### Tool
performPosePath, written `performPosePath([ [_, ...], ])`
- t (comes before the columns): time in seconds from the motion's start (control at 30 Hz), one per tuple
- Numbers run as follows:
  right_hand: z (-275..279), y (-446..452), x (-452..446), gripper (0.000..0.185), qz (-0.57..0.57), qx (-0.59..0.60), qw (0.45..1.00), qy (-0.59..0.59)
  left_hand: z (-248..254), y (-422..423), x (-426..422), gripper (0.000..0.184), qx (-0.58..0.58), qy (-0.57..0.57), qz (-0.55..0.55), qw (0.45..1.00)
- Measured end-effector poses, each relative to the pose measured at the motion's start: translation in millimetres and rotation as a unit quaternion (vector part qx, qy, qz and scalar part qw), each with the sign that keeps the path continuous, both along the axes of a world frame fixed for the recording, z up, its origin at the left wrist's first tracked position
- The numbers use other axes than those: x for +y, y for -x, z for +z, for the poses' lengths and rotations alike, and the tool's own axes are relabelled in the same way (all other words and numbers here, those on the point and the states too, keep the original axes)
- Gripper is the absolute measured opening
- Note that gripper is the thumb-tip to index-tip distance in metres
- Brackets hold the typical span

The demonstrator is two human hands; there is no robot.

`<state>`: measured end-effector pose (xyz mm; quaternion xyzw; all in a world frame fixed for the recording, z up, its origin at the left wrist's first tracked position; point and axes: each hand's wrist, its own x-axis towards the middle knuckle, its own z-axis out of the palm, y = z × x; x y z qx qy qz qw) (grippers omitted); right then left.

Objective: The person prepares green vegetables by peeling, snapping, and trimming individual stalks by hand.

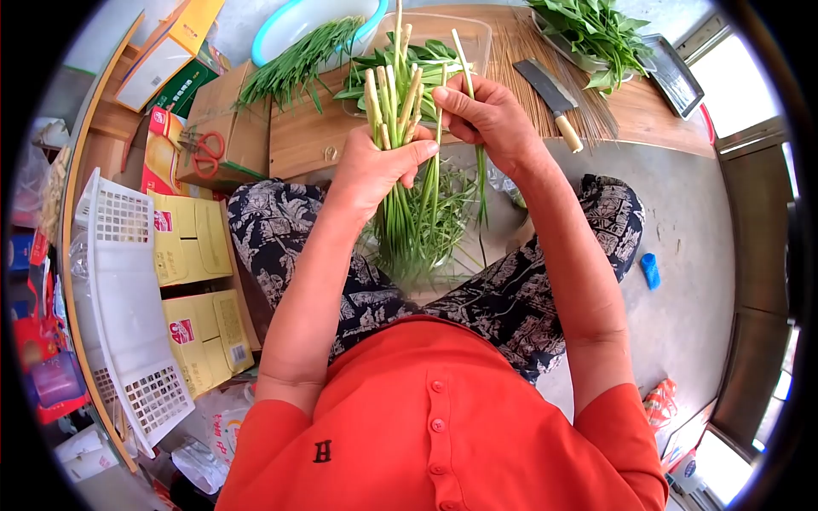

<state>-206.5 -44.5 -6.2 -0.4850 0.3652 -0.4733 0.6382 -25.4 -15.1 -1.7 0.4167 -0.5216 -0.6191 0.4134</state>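
My left hand (368,169) is closed round a bunch of long green vegetable stalks (394,98) in front of my knees. Their thick, pale ends point up, and the thin green parts hang below my fist. Close beside it, my right hand (498,123) pinches one or a few slender stalks (463,53) between thumb and fingers; their lower ends trail down between my hands. Beneath the bunch lies a loose heap of thin greens (452,200), partly hidden by it. Broad-leaved greens (434,58) rest on the table just behind the stalks.
On the wooden table (298,136) are a blue-rimmed basin (277,34) with grass-like greens (298,64), a cleaver (545,85), thin brown sticks (511,47), more leafy greens (588,30) and a dark tray (673,77). Red scissors (207,155), cartons (200,238) and a white rack (128,289) stand left.
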Motion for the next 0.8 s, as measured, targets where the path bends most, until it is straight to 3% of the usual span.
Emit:
performPosePath([
  [0.13, 3, -3, 8, 0.025, 0.014, 0.001, 1.000, 0.010, 2, -1, 0, 0.014, 0.024, 0.004, 0.037, 0.999],
  [0.37, -5, -23, 21, 0.014, 0.048, 0.007, 0.999, -0.015, -5, -7, -1, 0.016, 0.115, 0.024, 0.103, 0.988],
  [0.63, -7, -25, 27, 0.010, -0.002, 0.085, 0.996, 0.022, -4, -11, -2, 0.022, 0.024, 0.060, 0.117, 0.991],
  [0.8, -3, -20, 28, 0.016, 0.089, -0.041, 0.993, -0.059, -3, -16, -10, 0.022, 0.104, 0.038, 0.096, 0.989],
])
